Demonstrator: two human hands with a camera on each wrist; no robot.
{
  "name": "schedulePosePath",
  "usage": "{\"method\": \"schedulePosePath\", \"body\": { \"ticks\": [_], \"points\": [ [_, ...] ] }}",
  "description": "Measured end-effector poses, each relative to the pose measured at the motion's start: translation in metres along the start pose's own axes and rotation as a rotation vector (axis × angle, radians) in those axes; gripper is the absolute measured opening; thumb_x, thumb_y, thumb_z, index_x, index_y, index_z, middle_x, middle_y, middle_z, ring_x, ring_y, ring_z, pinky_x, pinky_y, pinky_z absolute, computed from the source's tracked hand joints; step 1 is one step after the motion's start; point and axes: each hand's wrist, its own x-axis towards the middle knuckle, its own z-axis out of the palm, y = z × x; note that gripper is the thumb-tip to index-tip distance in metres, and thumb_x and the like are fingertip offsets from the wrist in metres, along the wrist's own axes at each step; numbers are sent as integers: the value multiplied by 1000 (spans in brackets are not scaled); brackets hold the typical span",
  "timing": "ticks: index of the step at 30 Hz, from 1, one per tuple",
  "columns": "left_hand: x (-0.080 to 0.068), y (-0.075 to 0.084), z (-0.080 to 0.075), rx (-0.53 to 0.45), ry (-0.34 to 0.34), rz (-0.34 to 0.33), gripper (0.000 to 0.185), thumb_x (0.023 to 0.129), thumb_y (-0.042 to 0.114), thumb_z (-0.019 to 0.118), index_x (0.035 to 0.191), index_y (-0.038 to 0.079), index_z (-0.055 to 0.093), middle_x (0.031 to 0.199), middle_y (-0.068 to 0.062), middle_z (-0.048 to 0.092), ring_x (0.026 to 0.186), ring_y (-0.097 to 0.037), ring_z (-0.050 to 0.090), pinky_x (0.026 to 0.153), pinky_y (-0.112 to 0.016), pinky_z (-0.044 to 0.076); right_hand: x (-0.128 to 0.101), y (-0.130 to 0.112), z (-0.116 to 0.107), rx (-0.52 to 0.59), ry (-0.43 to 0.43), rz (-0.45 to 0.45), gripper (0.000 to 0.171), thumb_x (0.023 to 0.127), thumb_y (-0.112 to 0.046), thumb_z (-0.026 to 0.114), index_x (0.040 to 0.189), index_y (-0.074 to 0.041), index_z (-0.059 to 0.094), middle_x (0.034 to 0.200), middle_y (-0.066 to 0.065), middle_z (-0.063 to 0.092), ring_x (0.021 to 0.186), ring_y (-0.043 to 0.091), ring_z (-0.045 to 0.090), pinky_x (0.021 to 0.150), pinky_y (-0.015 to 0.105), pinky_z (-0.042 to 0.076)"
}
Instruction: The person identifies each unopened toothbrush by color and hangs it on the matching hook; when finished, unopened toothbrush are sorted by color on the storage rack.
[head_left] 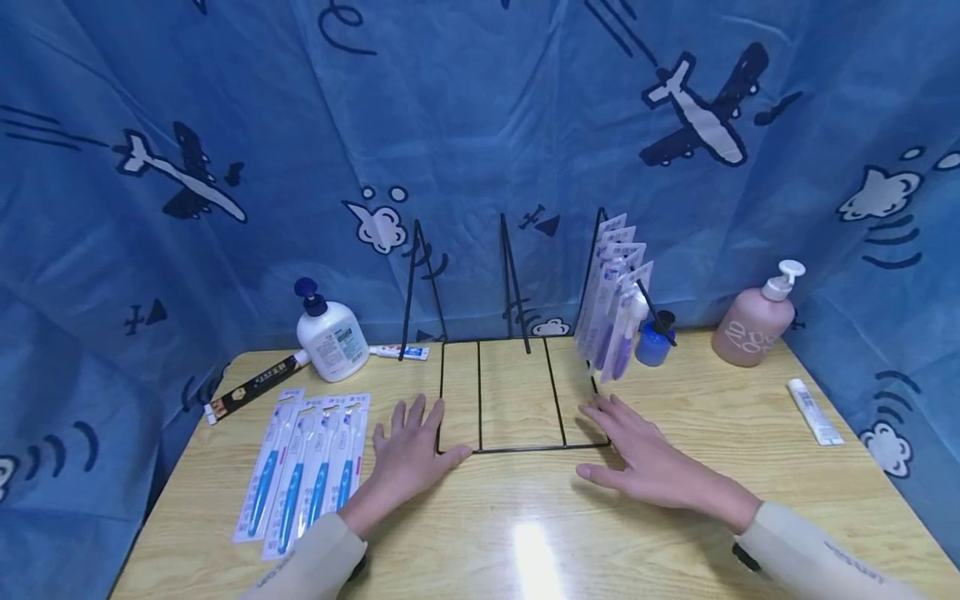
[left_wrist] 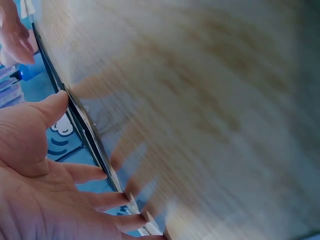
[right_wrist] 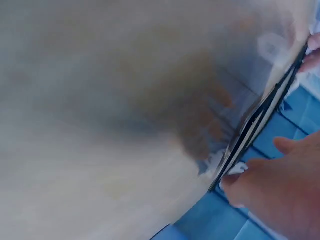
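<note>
A black wire rack point(head_left: 517, 450) stands on the wooden table, its base flat and three prongs rising at the back. Beside the base's left front corner is my left hand point(head_left: 411, 442), fingers spread and the thumb at the wire. My right hand point(head_left: 645, 450) is by the right front corner, fingers extended toward the side wire. Neither holds anything. Several purple toothbrushes in blister packs point(head_left: 620, 321) hang from the rack's right prong. Left of my left hand, several packaged blue toothbrushes point(head_left: 303, 475) lie side by side. The left wrist view shows my left fingertips point(left_wrist: 102, 172) at the tabletop.
At the back left stand a white pump bottle point(head_left: 333, 342), a black toothpaste box point(head_left: 255, 387) and a small tube point(head_left: 401, 352). Behind the right prong is a blue bottle point(head_left: 654, 346). A pink pump bottle point(head_left: 752, 325) and a white tube point(head_left: 815, 412) are farther right. A blue curtain point(head_left: 465, 125) hangs behind.
</note>
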Motion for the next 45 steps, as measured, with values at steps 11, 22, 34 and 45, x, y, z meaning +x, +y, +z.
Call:
{"method": "schedulePosePath", "body": {
  "ticks": [11, 22, 34, 45],
  "points": [
    [-1, -2, 1, -50, -11, 4, 86, 102, 57, 71, 166, 4, 45, 172, -29, 31, 158, -57, 19, 115, -87, 15, 50, -4, 23, -187, -50, 56, 98, 101, -71, 62, 172, -9, 33, 172, 36, 23, 158, 61, 14, 118, 78, 26],
    [-11, -10, -6, -149, 96, 33, 77, 103, 44, 72, 164, 5, 47, 170, -29, 34, 157, -53, 29, 121, -78, 18, 65, -7, 17, -196, -115, 158, 109, 98, -78, 60, 173, -6, 27, 173, 39, 12, 157, 64, 11, 117, 81, 21],
    [-51, -67, -58, -237, 210, -159, 72, 107, 35, 69, 166, 5, 41, 172, -27, 29, 158, -51, 24, 122, -74, 22, 67, -9, 18, -152, -130, 148, 108, 96, -79, 61, 173, -10, 30, 173, 39, 12, 158, 61, 14, 116, 82, 20],
    [-77, -145, -76, -257, 188, -458, 76, 106, 27, 65, 165, -7, 33, 167, -38, 25, 152, -60, 23, 120, -75, 22, 67, -9, 17, -149, -144, 171, 108, 97, -78, 62, 173, -10, 28, 174, 38, 10, 157, 65, 9, 117, 83, 17]
  ]
}}
